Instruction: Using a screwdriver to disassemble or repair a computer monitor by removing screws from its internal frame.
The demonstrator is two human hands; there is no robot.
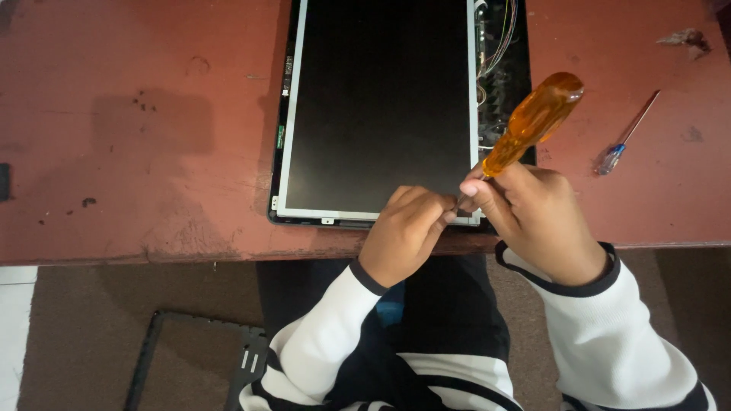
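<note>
Carefully keep your right hand [533, 217] closed around the orange-handled screwdriver [533, 122], tip upright on the display panel [381, 106] at its near right corner on the red table [137, 114], while your curled left hand [403, 228] steadies that corner, holding nothing I can see.

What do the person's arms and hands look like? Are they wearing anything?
Both hands are bare: no gloves, rings or watch show on the left hand or the right hand. The arms wear long white sleeves with narrow black cuffs at the wrists, and black stripes lower down.
</note>
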